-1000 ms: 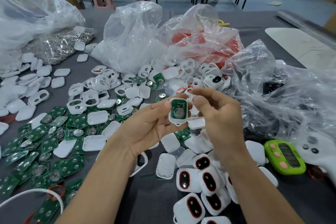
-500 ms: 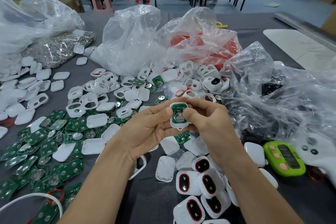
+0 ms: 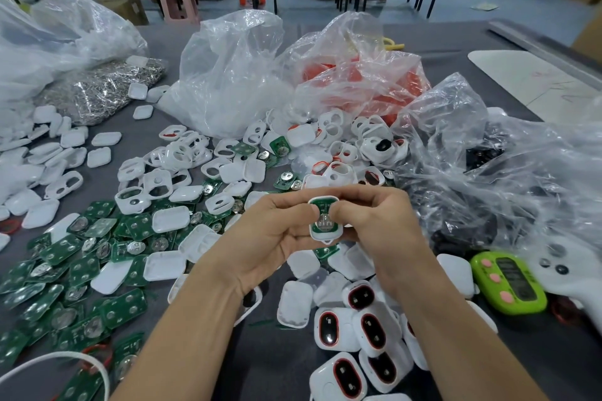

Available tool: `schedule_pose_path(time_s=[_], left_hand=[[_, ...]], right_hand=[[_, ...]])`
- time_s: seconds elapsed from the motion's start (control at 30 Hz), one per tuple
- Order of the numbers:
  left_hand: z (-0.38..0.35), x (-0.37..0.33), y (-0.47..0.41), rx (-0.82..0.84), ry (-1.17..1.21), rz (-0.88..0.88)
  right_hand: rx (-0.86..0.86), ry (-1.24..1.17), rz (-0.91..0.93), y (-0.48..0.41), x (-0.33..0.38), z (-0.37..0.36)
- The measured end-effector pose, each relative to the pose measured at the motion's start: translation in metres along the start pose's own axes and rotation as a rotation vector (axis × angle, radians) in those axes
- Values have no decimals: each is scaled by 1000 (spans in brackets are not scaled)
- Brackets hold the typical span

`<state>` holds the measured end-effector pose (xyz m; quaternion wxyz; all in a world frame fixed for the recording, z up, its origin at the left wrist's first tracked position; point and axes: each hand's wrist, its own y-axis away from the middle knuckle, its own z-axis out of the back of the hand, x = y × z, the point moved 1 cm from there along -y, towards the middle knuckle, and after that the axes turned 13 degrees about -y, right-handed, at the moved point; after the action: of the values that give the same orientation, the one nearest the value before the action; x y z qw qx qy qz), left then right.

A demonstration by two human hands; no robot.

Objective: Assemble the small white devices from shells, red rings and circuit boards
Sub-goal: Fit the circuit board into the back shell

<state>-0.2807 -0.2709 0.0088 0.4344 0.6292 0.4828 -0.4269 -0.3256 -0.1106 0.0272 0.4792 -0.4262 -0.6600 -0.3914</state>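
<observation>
Both hands hold one white shell (image 3: 325, 234) with a green circuit board seated inside it, above the middle of the table. My left hand (image 3: 273, 234) grips the shell's left side with the thumb on its rim. My right hand (image 3: 381, 225) pinches its right side, thumb pressing on the board. Green circuit boards (image 3: 65, 257) lie scattered at the left. Loose white shells (image 3: 176, 169) spread across the centre. Finished white devices with red rings (image 3: 361, 332) are piled below my hands. Red rings fill a clear bag (image 3: 361, 75) at the back.
Large clear plastic bags (image 3: 228, 75) stand at the back, another (image 3: 521, 172) lies crumpled at the right. A bag of silver parts (image 3: 101, 91) sits back left. A green timer (image 3: 508, 283) and a white controller (image 3: 566, 270) lie at the right. A white cable (image 3: 65, 361) curves at the lower left.
Both thumbs have closed in over the board in the shell, and my hands with the shell have drawn slightly nearer to me.
</observation>
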Motion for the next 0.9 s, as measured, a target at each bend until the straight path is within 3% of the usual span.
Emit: schedule_pose_path(time_s=[0.33,0.53,0.9], left_hand=[[-16,0,1,-126,-34,-4],[-21,-2,1,-180,-2,-28],[-21,-4,2,-216,33,4]], right_hand=[[-103,-6,-36,-3,-5,1],[-6,-75,-40,-2,1,4],[-48,-39,21,-2,-3,2]])
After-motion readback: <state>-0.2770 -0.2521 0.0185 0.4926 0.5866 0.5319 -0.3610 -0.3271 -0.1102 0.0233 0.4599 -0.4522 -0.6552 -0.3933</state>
